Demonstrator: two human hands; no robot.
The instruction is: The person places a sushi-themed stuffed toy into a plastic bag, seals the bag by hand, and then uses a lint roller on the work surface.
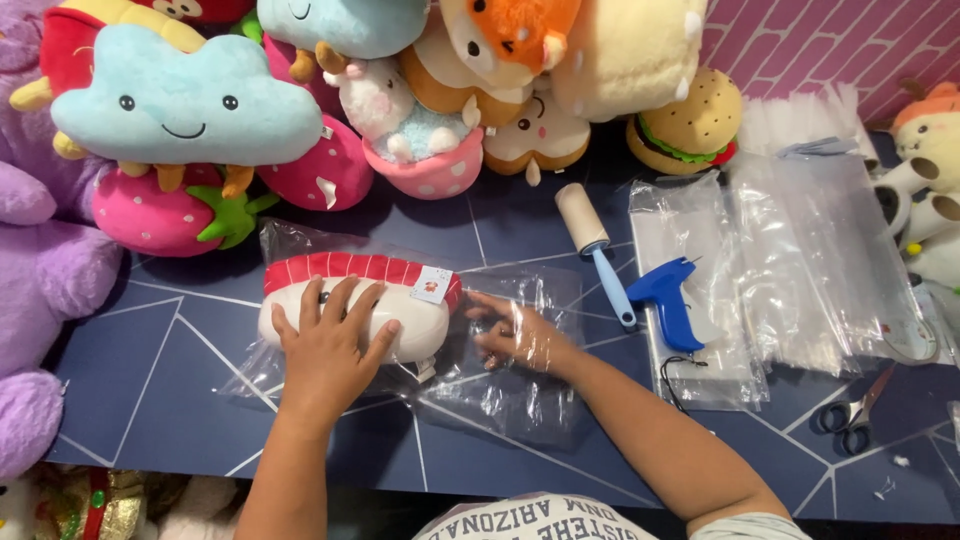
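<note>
A sushi-shaped plush toy (420, 322), white with a red striped top and a small paper tag, lies inside a clear plastic bag (500, 395) on the dark blue table (140, 360). My left hand (330, 345) presses flat on the toy through the bag, fingers spread. My right hand (515, 335) is inside the bag's open end, just right of the toy, with film over the fingers. The bag's loose end spreads toward me.
Plush toys are piled along the back: a blue cloud (180, 100), strawberries (165, 215), a burger (690, 125), purple ones at left. To the right lie a lint roller (592, 245), a blue tagging gun (668, 300), stacked clear bags (810, 270) and scissors (855, 408).
</note>
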